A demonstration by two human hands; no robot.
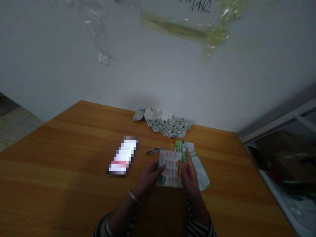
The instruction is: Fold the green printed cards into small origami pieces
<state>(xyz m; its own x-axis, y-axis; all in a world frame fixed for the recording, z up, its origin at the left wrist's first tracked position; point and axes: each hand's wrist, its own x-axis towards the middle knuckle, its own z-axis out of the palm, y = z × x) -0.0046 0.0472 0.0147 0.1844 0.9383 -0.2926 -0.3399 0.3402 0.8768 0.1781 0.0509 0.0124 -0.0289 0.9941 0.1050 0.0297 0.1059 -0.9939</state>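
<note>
Between my two hands is a printed leaflet [170, 168] with rows of orange and white boxes and a blue patch at its lower left. My left hand [150, 174] grips the leaflet's left side, thumb on top. On the right edge, my right hand [190, 176] holds it too, with the index finger pointing up. Behind and to the right lie green and white printed sheets [201, 172], partly covered by my right hand. A small folded dark piece of paper [154, 150] rests just beyond the leaflet's top left corner.
A lit phone [124, 156], its screen blurred out, lies left of my hands on the wooden table [74, 158]. Crumpled patterned paper [170, 125] sits against the white wall [158, 75]. At right stands a shelf frame [278, 121] with items inside.
</note>
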